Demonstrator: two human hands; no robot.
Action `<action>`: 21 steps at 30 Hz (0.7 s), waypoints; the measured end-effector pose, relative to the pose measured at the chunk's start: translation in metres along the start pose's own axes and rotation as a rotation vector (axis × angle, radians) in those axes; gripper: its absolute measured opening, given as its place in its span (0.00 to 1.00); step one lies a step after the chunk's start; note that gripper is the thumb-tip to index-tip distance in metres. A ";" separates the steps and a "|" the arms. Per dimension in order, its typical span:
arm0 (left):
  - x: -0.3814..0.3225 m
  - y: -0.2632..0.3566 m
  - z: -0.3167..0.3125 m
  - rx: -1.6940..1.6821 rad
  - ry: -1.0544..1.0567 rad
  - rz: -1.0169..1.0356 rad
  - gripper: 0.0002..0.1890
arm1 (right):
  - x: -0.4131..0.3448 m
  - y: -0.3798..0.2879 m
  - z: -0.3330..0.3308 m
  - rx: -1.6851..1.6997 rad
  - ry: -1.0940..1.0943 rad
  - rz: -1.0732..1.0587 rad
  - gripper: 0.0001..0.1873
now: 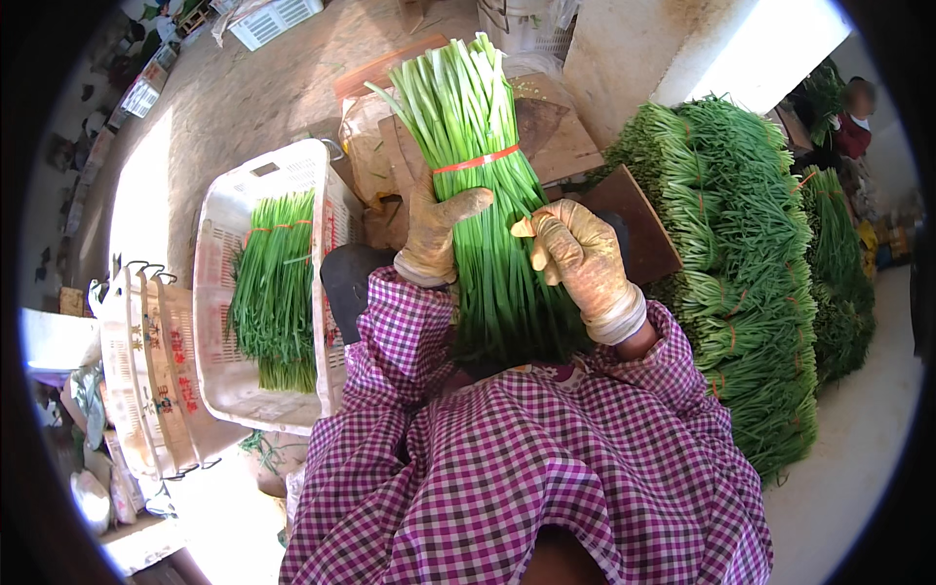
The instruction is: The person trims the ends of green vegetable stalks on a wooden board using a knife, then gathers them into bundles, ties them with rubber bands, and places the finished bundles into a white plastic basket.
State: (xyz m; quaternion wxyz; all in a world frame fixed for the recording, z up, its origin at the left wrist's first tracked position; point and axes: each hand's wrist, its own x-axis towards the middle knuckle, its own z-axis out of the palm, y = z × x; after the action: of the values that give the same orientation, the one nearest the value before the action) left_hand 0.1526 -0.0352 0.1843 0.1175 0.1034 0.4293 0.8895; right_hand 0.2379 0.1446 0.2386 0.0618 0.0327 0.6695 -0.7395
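A thick bundle of garlic chives [486,241] stands upright before me, its pale cut ends up and dark leaf tips down by my lap. A red band [477,159] circles its upper part. Gloved in stained, yellowed fabric, my left hand [439,223] grips the left side just below the band, thumb across the front. My right hand [574,245], in a matching glove, is at the right edge with curled fingers. Its thumb and forefinger appear pinched on leaves there; the exact contact is partly hidden.
A white plastic crate [256,406] on the left holds banded chive bundles [278,285]. Stacked crates [157,373] stand beyond it. Wooden boards [556,139] lie ahead. A tall pile of chives [753,241] rises on the right, with another person [852,135] behind.
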 end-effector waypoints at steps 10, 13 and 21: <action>0.004 -0.007 -0.001 -0.038 0.030 0.077 0.34 | -0.011 0.016 0.009 -0.214 0.017 0.035 0.06; -0.002 0.017 0.017 -0.134 0.032 0.114 0.34 | -0.031 0.050 -0.010 -0.590 -0.156 -0.224 0.06; 0.006 0.029 0.001 0.079 0.120 0.313 0.40 | -0.040 0.041 -0.114 -1.703 -0.156 0.447 0.25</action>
State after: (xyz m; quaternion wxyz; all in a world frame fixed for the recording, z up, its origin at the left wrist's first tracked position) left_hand 0.1436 -0.0503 0.2085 -0.0525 0.1201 0.4490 0.8839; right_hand 0.2793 0.2555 0.1915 0.2537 0.0551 0.9649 0.0397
